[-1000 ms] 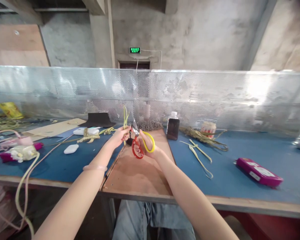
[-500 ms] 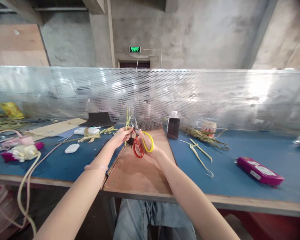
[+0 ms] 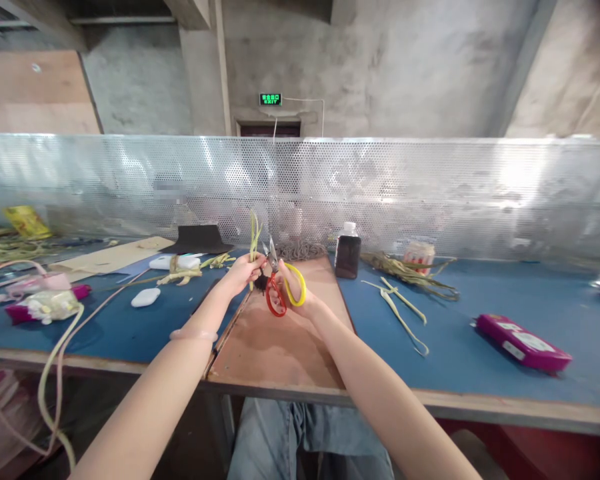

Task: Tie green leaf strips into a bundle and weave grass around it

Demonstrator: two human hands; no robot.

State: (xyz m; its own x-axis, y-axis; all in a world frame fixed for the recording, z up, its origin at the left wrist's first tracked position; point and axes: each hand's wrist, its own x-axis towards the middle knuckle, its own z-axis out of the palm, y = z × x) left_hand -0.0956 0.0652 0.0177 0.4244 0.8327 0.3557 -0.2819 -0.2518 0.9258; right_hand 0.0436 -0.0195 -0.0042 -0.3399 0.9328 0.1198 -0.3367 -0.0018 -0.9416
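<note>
Ahead of me, my left hand (image 3: 245,272) pinches a small bundle of green-yellow plant strips (image 3: 255,237) that stick upward from its fingers. Close beside it, my right hand (image 3: 296,288) is wrapped round a pair of scissors (image 3: 273,263) with one red and one yellow handle loop. The blades point up and stand apart, just right of the strips. Something small and black (image 3: 261,283) shows between the hands; I cannot make out what it is. Both hands are above a brown board (image 3: 275,353).
A phone (image 3: 348,257) leans against a bottle (image 3: 349,229). Dried strips (image 3: 403,313) and a magenta packet (image 3: 523,342) lie on the blue tabletop at right. At left are a white case (image 3: 145,297), cables (image 3: 60,360) and cardboard (image 3: 115,257). A perforated metal screen (image 3: 405,193) stands behind.
The hands and scissors are almost where they were. The strips' tips have shifted slightly left, and the view has moved a little.
</note>
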